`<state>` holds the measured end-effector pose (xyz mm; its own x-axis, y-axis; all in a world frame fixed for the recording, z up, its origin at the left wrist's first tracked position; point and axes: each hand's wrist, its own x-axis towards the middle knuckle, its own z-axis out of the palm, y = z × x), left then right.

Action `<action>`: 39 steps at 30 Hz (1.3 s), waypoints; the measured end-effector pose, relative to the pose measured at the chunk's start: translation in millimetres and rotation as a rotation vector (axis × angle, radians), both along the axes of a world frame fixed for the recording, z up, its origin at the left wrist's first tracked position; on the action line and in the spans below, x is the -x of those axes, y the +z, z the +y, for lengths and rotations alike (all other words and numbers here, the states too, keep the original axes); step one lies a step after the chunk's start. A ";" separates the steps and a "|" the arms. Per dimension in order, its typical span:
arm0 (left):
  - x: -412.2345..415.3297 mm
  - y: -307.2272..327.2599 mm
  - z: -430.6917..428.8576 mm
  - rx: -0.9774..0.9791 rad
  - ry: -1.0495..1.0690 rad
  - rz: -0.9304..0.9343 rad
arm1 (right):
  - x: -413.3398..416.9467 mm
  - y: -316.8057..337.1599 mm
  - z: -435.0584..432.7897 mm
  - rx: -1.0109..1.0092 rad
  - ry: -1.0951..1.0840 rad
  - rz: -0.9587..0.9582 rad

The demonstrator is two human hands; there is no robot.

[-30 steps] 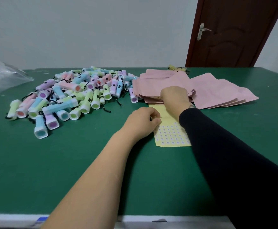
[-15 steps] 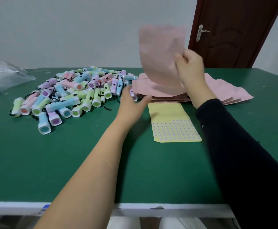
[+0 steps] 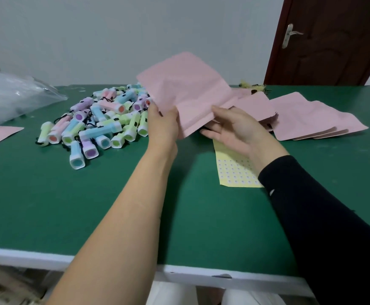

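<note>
Gripping a flat pink pouch [image 3: 186, 93] by its lower left corner, the left hand [image 3: 164, 124] is lifting it clear of the green table [image 3: 91, 205], above the gap between the torch pile and the pouch stack. The pouch is showing as a thin, roughly square sheet of matt, papery pink material. It is tilting so that one corner is pointing up toward the wall, and a soft crease is running across its lower half. Its edges are looking straight, its surface faintly crinkled.

The left hand's thumb is lying on the near face and its fingers are curling behind, with the bare forearm stretching straight out from the table's near edge. The right hand [image 3: 237, 130] is hovering just beside the pouch's lower right edge with its palm turned leftward. Its fingers are spreading loose and nearly straight under that edge, the thumb touching the pink material. A black sleeve [image 3: 322, 216] is covering that arm to the wrist.

Behind the right hand, a fanned stack of pink pouches [image 3: 307, 115] is lying flat. A pale yellow sticker sheet [image 3: 234, 170], dotted with small round labels, is lying partly under the right wrist. To the left, a heap of small pastel plastic torches [image 3: 104, 122] with white square heads is sprawling on the felt-like top. Farther left, a crumpled clear plastic bag [image 3: 10, 93] is resting.
</note>
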<state>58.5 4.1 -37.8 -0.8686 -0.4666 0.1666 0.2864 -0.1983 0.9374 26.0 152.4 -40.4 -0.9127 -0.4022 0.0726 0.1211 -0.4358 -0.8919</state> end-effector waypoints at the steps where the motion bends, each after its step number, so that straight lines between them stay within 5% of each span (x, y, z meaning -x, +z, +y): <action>1: -0.2 -1.0 2.4 0.042 0.034 -0.021 | -0.9 -1.5 -6.1 -0.003 -0.016 0.015; 4: -1.3 -6.2 7.4 0.300 0.268 -0.113 | -3.4 -5.8 -19.6 0.039 -0.122 0.037; 6: -0.7 -7.3 5.1 0.651 0.418 -0.033 | -4.1 -9.3 -22.1 0.056 -0.187 0.067; 9: 0.4 -7.4 8.1 1.003 0.274 0.119 | -6.1 -8.7 -20.3 0.142 -0.188 0.079; 26: -8.9 0.4 8.8 0.573 -0.099 0.114 | -11.2 -5.7 -15.5 0.157 -0.062 -0.047; 39: -9.8 1.4 7.6 0.517 -0.111 0.102 | -16.9 -2.9 -18.8 0.144 -0.052 -0.019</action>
<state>68.4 11.7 -36.4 -0.8753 -0.2079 0.4367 0.3848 0.2476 0.8892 42.9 133.6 -43.3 -0.9337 -0.3412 0.1090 0.1112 -0.5655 -0.8172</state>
